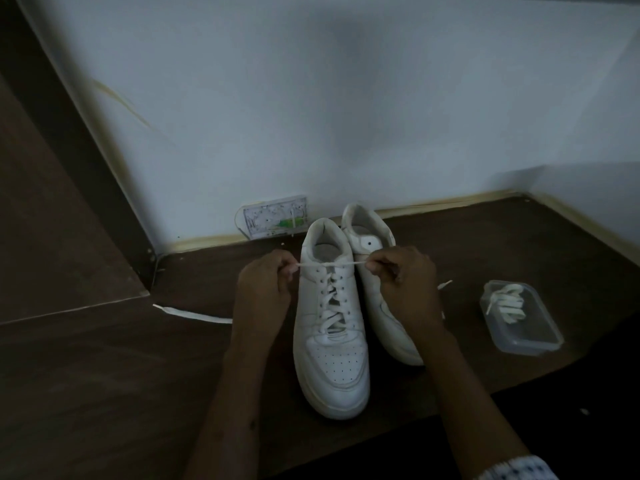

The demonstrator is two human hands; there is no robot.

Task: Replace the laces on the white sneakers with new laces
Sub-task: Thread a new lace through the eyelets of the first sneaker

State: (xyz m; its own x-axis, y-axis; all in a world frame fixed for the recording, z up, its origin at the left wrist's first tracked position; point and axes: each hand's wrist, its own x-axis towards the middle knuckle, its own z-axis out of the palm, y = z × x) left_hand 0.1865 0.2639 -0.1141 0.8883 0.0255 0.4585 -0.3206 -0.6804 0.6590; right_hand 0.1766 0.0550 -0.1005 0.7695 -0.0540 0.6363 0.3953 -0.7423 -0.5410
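— How do the sneakers look?

— Two white sneakers stand side by side on the dark wooden worktop (104, 375), toes toward the person, heels near the wall. The left sneaker (330, 341) is laced most of the way up, its lace (329, 264) drawn taut across the top eyelets. The left hand (265, 289) pinches one end with curled fingers; the right hand (403, 282) pinches the other the same way. The lace's loose ends lie on the wood beyond each hand.

— And the other one?

— The right sneaker (372, 244) is touching the first, largely covered by the right hand and forearm; whether it carries a lace cannot be told.

— Anything else?

— A clear plastic container (521, 318) to the right holds a coiled white lace (507, 304). The scene is dim, and the small box (273, 216) against the wall is hard to make out.
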